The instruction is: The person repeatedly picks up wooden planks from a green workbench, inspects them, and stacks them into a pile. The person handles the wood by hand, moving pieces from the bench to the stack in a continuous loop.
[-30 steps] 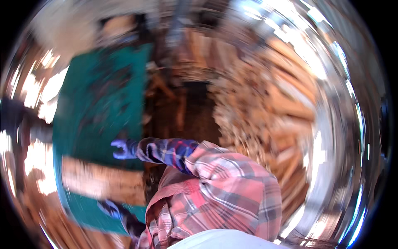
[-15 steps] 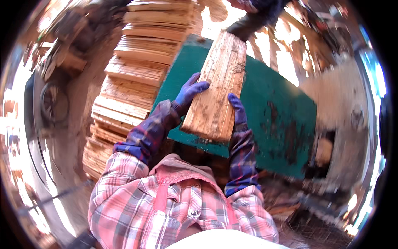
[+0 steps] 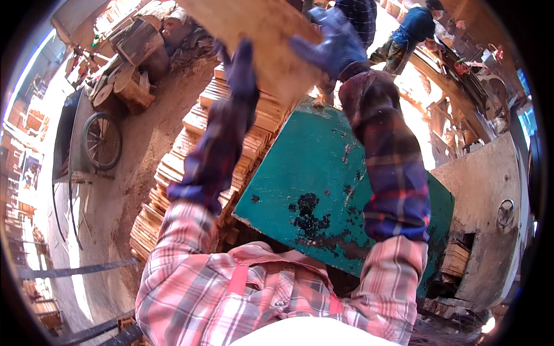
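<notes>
Both my gloved hands are raised at the far side, with a wooden board (image 3: 271,43) between them, above the far end of a long stack of boards (image 3: 222,130). My left hand (image 3: 239,72) lies along the board's left edge, fingers stretched upward and blurred. On the right edge, my right hand (image 3: 334,43) presses its thumb to the board while its other fingers spread behind. The board's far end runs out of view. Below my right forearm stands a green metal table top (image 3: 300,167) with dark worn patches.
A person in dark plaid (image 3: 358,17) stands just beyond my right hand. Another in a blue top (image 3: 416,27) bends farther right. Cut logs (image 3: 130,89) and a spoked wheel (image 3: 103,141) are at the left. A panel with a small handwheel (image 3: 505,212) is at the right.
My hands have moved up and away from over the green table toward the board stack, taking the wooden piece with them. My view has turned, and more of the table's near side shows.
</notes>
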A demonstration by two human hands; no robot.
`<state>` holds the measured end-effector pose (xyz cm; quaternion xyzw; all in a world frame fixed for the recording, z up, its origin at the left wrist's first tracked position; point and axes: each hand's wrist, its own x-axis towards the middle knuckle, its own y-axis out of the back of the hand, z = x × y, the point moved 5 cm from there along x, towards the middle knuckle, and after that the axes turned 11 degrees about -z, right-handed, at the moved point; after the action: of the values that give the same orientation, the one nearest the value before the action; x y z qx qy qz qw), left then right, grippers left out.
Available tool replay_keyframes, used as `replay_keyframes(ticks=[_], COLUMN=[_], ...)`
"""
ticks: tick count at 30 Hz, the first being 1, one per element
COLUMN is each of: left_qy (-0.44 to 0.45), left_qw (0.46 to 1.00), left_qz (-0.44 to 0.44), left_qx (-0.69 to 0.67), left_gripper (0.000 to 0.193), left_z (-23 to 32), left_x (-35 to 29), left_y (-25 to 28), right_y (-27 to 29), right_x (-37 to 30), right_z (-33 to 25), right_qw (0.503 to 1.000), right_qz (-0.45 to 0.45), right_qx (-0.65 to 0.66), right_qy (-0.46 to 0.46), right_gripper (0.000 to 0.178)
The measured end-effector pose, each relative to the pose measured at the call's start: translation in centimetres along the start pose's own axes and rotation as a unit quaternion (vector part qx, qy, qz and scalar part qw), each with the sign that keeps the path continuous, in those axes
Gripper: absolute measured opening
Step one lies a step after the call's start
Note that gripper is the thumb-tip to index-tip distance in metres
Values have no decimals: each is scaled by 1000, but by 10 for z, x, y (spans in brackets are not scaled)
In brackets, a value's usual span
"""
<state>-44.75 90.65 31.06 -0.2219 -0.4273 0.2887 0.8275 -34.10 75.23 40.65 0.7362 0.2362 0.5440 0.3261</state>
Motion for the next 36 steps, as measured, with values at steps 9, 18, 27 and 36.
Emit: replay_keyframes(ticks=[9,18,27,36], left_qy=[-4,366,513,171], left_qw=[743,647,380,615], left_qz=[-587,-597,-754,-733], left_qx=[322,300,157,236], left_gripper=[36,38,50,63], left_z=[-93,-253,-458,-532], left_x=[-129,-208,-543,-668], left_y=[-233,-216,-365,-652], right_y=[-18,11,251,366], right_x=[-361,-854,-985,-1057], right_z=[117,29,213,378], right_qw=[880,478,421,442], right_qz=[-28,325,544,536], right_qx=[217,335,308,57], right_qy=[-421,-744,-657,-717], right_gripper=[48,45,62,70])
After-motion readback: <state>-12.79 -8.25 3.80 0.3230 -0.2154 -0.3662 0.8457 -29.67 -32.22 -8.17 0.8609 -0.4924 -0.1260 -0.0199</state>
